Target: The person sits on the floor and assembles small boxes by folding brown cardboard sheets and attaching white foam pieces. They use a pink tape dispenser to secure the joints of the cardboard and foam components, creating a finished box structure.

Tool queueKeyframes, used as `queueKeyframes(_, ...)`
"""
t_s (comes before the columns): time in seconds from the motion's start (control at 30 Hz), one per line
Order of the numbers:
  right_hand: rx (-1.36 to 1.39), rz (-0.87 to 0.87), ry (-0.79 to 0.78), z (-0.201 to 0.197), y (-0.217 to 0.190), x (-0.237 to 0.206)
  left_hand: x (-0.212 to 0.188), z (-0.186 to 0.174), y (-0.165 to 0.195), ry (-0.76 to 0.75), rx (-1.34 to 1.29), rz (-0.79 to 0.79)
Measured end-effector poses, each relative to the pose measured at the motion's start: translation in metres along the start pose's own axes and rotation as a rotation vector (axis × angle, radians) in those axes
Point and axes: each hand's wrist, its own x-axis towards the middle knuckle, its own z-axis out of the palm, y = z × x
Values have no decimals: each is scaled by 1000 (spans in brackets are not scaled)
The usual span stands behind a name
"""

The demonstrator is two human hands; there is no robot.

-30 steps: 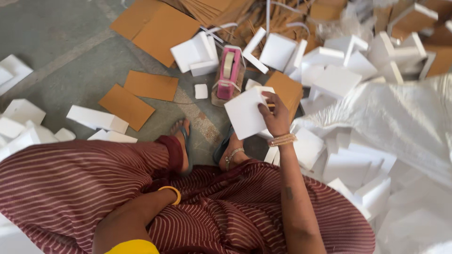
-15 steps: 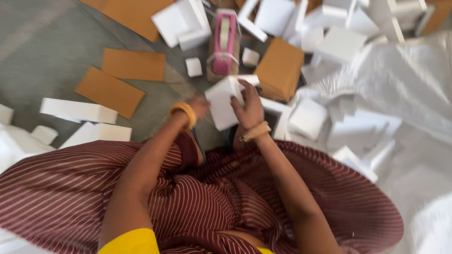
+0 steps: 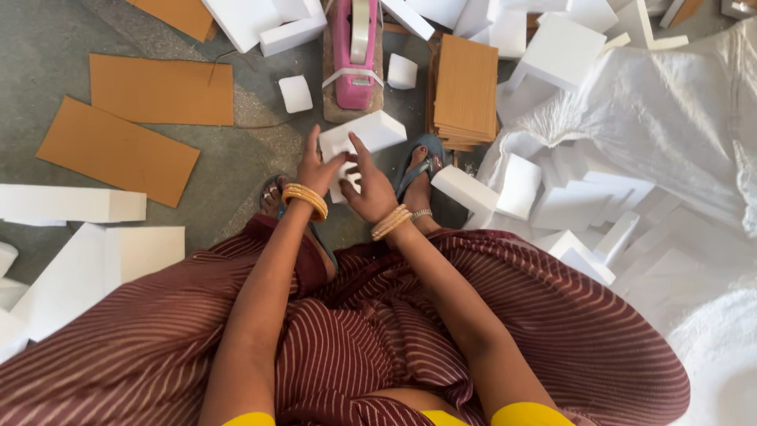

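While a white foam block (image 3: 364,140) is being held between two hands above the floor, just in front of the sandalled feet, it is being shown as a plain, matt, box-shaped piece with crisp edges and no marks. The left hand (image 3: 318,167) is being pressed to its near left end, fingers spread wide and a yellow bangle (image 3: 305,199) being worn at the wrist. The right hand (image 3: 368,185) is being laid against its underside, fingers part open and pointing up; how firmly it is gripped cannot be told.

The grey concrete floor (image 3: 47,63) is being covered, from left to right, by brown cardboard sheets (image 3: 162,89), loose white foam slabs (image 3: 71,203), a pink tape dispenser (image 3: 356,51) just beyond the block, a stack of cardboard (image 3: 467,87), and a heap of foam pieces (image 3: 552,47) beside a white plastic sheet (image 3: 670,110).

The block's long axis is being kept slanted, running from the near left up to the far right, with its far end pointing toward the cardboard stack.
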Motion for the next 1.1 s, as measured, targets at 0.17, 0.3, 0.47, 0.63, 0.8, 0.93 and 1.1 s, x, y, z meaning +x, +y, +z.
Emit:
queueKeyframes(0.17,-58,86,-120,-31,19,-2,-3,-12,-12,-74,376,-290)
queueKeyframes(0.3,-586,87,-88,-77,33,-11,-4,-15,-19,-20,346,-247)
queueKeyframes(0.47,-986,329,-183,-133,54,-28,1,-16,-31,40,226,-390)
queueKeyframes(0.63,-895,518,-115,-161,70,-43,1,-16,-34,41,170,-477)
queueKeyframes(0.8,-1088,528,241,-206,78,-49,-8,-16,-29,58,144,-451)
queueKeyframes(0.93,-1129,663,451,-234,71,-62,-13,-17,-19,78,106,-368)
queueKeyframes(1.1,-1181,695,629,-250,55,-80,-19,-23,-9,92,102,-362)
